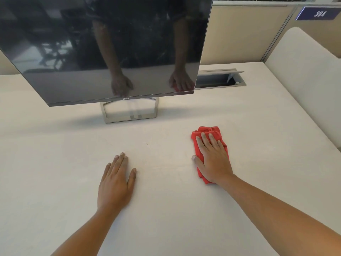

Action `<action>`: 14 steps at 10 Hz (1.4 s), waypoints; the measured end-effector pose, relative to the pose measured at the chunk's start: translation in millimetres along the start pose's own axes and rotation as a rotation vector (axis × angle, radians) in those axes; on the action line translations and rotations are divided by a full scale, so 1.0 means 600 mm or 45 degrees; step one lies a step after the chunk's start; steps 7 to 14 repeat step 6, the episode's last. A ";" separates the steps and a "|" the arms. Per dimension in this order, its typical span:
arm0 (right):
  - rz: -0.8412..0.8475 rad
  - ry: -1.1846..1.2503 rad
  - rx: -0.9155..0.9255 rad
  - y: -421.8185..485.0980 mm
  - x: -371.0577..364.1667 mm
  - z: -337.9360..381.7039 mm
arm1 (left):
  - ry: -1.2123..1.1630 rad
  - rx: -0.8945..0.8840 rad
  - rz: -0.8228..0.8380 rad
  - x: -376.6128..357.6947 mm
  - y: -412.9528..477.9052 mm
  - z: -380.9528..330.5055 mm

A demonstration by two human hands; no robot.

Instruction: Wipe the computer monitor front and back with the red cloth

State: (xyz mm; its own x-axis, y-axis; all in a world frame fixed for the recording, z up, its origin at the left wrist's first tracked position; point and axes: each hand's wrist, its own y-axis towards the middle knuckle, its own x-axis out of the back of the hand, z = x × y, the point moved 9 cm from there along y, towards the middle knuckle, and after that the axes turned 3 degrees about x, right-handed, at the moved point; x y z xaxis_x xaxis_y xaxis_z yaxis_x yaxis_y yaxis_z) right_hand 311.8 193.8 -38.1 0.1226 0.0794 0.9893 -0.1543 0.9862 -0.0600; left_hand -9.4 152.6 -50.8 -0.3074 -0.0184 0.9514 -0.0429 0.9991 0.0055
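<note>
A dark, switched-off computer monitor (103, 47) stands on a silver frame stand (129, 115) at the back left of the white desk (166, 209), screen facing me and reflecting my arms. A folded red cloth (212, 132) lies on the desk to the right, in front of the monitor. My right hand (212, 157) rests flat on the cloth with straight fingers, covering most of it. My left hand (116, 178) lies flat on the bare desk, palm down, holding nothing. The monitor's back is hidden.
An open cable hatch (219, 80) is set into the desk behind the monitor's right edge. Beige partition panels (239, 34) run along the back, with a blue number sign (319, 13). A white rounded divider (304, 80) borders the desk on the right.
</note>
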 end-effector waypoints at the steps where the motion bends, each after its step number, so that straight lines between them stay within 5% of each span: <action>1: 0.002 0.010 0.045 0.006 0.002 -0.003 | 0.001 -0.002 0.001 0.000 0.000 -0.001; 14: -0.076 -0.022 0.017 0.003 0.040 0.043 | -0.079 0.010 0.085 0.007 -0.002 -0.005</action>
